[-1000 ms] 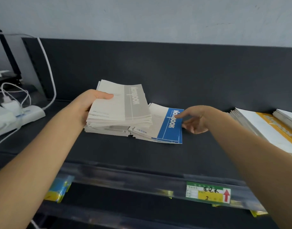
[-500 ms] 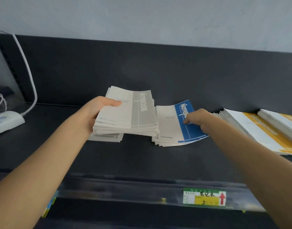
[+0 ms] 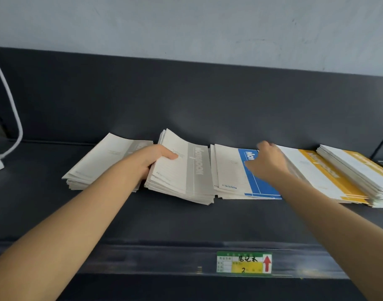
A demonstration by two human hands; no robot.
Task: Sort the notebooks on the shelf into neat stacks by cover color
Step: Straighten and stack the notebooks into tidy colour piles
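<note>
Gripping grey stack (image 3: pixel 187 173) with left hand (image 3: pixel 151 158), thumb atop; right hand (image 3: pixel 267 162) curls over blue stack (image 3: pixel 229 170).

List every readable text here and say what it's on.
"NoteBOOK", "A5": grey notebook.
"No…", "A5": blue notebook, rest behind right hand.
"笔记本", "2", red arrow: shelf label.
Yellow notebooks: title blurred.
Label's small print: unreadable.

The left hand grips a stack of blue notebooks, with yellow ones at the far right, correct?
No. In the head view the left hand grips a stack of grey notebooks, not blue; yellow ones do lie at the far right.
</note>
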